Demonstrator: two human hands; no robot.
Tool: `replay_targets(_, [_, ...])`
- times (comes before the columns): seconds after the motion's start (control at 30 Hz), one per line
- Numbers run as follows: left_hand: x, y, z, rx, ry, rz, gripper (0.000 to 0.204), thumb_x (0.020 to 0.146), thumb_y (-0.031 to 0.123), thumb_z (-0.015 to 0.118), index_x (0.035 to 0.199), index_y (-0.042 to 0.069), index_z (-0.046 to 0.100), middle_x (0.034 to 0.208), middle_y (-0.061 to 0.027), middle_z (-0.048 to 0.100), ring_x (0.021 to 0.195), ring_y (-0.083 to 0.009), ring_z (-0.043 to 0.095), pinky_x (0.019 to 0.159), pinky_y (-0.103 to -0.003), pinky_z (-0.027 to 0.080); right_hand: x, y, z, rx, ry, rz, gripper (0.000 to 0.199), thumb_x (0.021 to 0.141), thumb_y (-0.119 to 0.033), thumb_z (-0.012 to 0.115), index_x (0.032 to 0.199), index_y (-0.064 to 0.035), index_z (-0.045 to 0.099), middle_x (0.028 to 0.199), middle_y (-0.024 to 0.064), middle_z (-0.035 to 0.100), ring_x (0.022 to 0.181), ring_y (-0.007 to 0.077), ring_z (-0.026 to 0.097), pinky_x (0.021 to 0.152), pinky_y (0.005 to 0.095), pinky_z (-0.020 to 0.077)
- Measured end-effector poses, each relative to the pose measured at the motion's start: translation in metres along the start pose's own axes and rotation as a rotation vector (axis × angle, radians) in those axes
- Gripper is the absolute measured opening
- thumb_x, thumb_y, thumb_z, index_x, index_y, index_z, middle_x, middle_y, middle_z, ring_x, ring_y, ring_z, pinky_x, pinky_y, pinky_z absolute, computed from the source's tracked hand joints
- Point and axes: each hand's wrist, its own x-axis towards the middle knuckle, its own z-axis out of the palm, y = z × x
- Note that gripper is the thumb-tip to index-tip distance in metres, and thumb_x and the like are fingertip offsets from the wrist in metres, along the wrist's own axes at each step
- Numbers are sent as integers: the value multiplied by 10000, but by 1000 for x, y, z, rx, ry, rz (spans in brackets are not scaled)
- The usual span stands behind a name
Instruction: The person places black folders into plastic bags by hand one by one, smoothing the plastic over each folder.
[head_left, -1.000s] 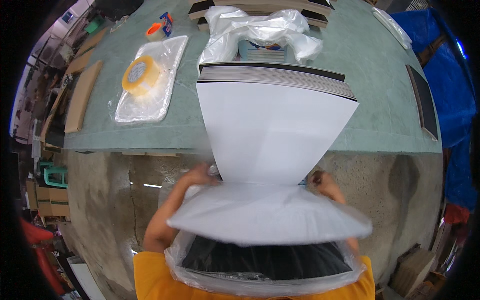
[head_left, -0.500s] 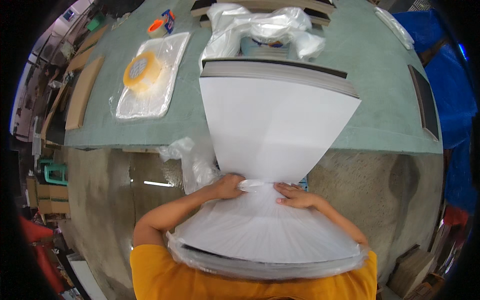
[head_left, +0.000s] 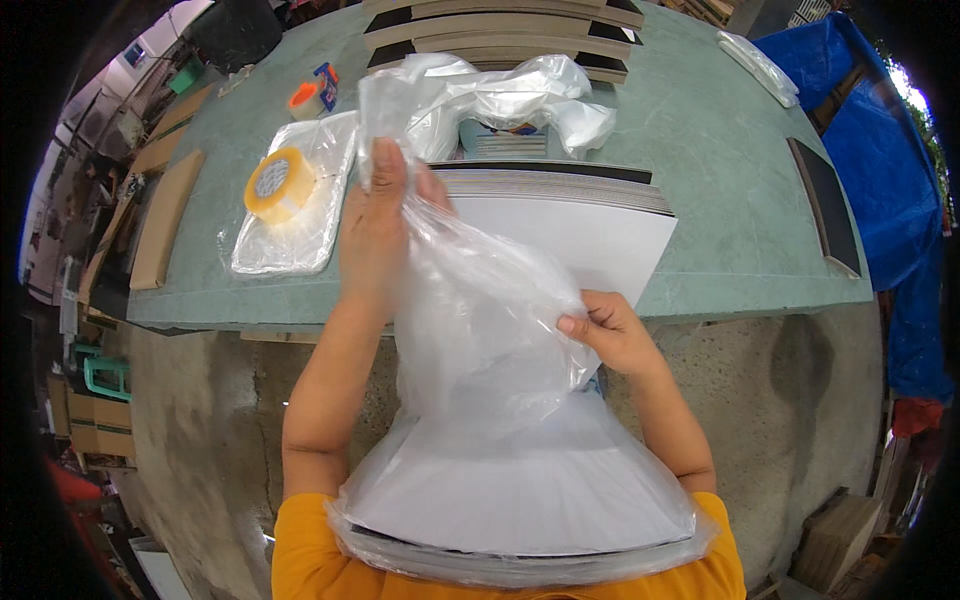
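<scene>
A clear plastic bag [head_left: 480, 320] covers the near part of a thick stack of white sheets [head_left: 560, 225] that leans from my body onto the table edge. My left hand [head_left: 378, 220] is raised over the stack's left side, its fingers closed on a bunched part of the bag. Lower and to the right, my right hand [head_left: 608, 330] pinches the bag's right edge between thumb and fingers. Loose plastic stretches between both hands. The near end of the stack, inside the bag, rests against my yellow shirt. Its far end, with a dark sheet at the back, sticks out uncovered.
On the green table [head_left: 730, 230] lie a yellow tape roll [head_left: 280, 187] on folded plastic [head_left: 330, 215], an orange-cored tape roll [head_left: 306, 100], and crumpled plastic [head_left: 545, 85]. Stacked boards [head_left: 500, 35] stand at the back. A dark board [head_left: 825, 205] lies right, beside a blue tarp [head_left: 860, 150].
Both hands have left the middle of the stack. The left has risen far up and left, drawing the bag's plastic with it; the right has moved up slightly, holding the bag's edge.
</scene>
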Motion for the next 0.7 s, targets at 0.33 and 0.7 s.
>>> replay_targets(0.33, [14, 39, -44, -521, 82, 153, 363, 909, 370, 353, 669, 108, 421, 533, 32, 288, 460, -80, 290, 447, -227, 321, -1, -21, -11, 195, 318, -307, 275, 725, -103, 628, 967, -15, 534, 886, 89, 588, 815, 164, 573, 719, 273, 464])
replay_targets(0.7, [-31, -28, 26, 387, -394, -235, 280, 733, 123, 627, 980, 23, 540, 954, -104, 572, 830, -174, 548, 739, -292, 425, 0, -5, 20, -247, 304, -165, 445, 907, -369, 350, 832, 11, 567, 823, 87, 574, 715, 142, 533, 609, 252, 395])
